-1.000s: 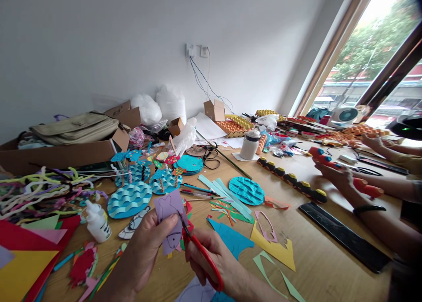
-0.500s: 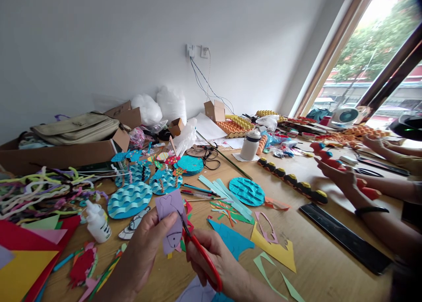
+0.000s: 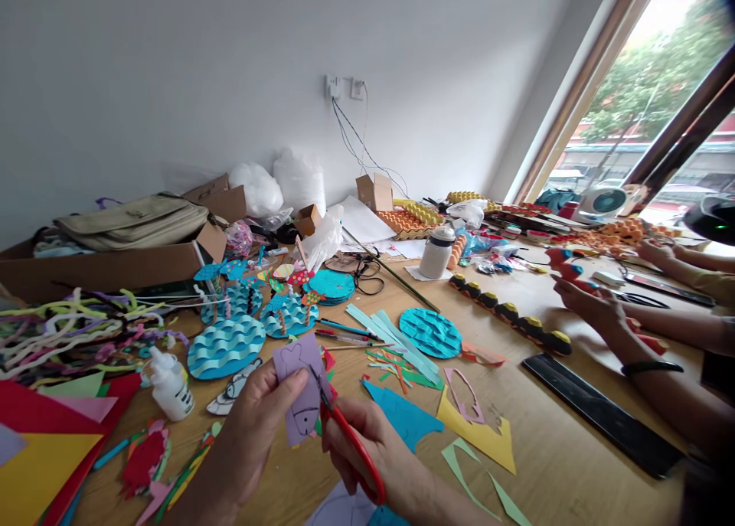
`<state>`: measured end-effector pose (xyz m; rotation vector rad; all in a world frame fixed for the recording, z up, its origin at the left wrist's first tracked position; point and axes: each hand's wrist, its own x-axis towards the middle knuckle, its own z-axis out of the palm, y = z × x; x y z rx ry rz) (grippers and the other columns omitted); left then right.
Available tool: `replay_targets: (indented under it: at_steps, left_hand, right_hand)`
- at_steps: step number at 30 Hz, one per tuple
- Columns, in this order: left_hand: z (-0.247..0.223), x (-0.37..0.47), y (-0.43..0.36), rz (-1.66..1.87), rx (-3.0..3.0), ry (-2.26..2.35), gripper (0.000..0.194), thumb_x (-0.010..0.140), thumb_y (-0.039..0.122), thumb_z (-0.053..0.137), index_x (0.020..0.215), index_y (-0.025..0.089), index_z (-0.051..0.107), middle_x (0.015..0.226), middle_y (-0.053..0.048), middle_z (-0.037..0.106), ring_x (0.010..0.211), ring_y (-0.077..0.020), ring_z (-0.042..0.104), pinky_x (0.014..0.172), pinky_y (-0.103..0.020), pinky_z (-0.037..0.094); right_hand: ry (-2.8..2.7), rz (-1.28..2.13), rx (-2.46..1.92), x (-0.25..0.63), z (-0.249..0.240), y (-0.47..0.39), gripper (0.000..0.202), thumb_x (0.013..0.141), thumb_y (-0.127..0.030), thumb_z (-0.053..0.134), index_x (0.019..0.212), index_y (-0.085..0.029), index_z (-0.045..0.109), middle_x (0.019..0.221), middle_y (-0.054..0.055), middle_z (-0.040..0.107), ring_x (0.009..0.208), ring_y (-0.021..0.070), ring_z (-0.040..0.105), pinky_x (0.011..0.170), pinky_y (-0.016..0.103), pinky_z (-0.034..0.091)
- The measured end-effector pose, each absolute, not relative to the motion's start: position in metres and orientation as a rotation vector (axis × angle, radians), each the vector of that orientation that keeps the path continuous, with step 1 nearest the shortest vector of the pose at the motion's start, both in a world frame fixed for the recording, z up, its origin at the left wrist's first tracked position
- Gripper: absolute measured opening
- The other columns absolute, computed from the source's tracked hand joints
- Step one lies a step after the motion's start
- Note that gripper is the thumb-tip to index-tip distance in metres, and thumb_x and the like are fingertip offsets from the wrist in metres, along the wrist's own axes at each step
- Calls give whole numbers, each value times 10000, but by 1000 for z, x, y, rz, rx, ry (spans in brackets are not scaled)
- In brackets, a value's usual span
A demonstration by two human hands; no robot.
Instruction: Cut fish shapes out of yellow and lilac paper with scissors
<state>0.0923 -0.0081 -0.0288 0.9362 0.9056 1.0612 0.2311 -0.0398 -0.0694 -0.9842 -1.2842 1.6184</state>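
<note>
My left hand (image 3: 261, 411) pinches a strip of purple paper (image 3: 298, 411) between thumb and fingers. On the paper a fish outline is drawn in dark pen, its head with an eye toward me. My right hand (image 3: 367, 442) grips red-handled scissors (image 3: 357, 443), whose blades reach the paper's right edge beside the drawing. Below my right hand lies another light purple sheet (image 3: 338, 507) with pen lines. To its right are a blue paper scrap (image 3: 402, 415) and a yellow scrap (image 3: 479, 432). A white glue bottle (image 3: 171, 387) stands left of my left hand.
Wavy blue paper discs (image 3: 227, 347) lie behind my hands. Pipe cleaners (image 3: 74, 331) and coloured sheets (image 3: 63, 465) crowd the left. A black phone (image 3: 600, 415) lies at right, near a co-worker's hands (image 3: 591, 304) holding a red egg-carton strip. A white jar (image 3: 436, 252) stands farther back.
The purple paper and scissors have shifted very slightly, with the blades still at the paper's right edge. The co-worker's hand and red strip moved a little rightward.
</note>
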Motion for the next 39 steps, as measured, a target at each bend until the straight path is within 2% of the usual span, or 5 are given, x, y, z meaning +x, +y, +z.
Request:
replay_targets:
  at_steps: [6,14,19,28,39]
  left_hand:
    - [-29,93,-8,1064,902,920,129,667,265,703,631,186,608,543,49,635,504,-113,539,509,-213,469]
    - [-31,92,-8,1043,969,908,133,689,296,671,748,178,662,570,29,634,503,-114,518,476,-209,440]
    - [-28,93,-9,1067,941,951,124,645,290,700,666,183,640,530,41,617,490,-106,515,530,-224,485]
    - [-29,91,-7,1053,1001,967,161,667,318,679,756,183,685,523,38,619,480,-110,518,519,-219,477]
    - [-31,89,-8,1017,1012,949,224,678,308,676,858,178,697,572,27,624,520,-122,516,494,-219,443]
  right_hand:
    - [-1292,1590,-977,231,-71,-41,478,745,-619,528,627,-161,457,427,-81,373,317,31,335,299,139,225]
    - [-1322,1566,-1025,233,-73,-41,364,809,-476,506,628,-164,457,448,-79,368,328,31,338,296,127,245]
    - [-1338,1551,-1015,233,-70,-42,330,813,-422,502,608,-170,443,430,-84,342,333,34,329,296,121,244]
    - [-1375,1546,-1020,234,-72,-41,232,827,-260,455,616,-164,454,440,-74,390,351,38,357,322,122,259]
    - [-1398,1549,-1073,236,-63,-44,286,835,-318,455,593,-170,423,474,-69,385,363,35,361,327,124,270]
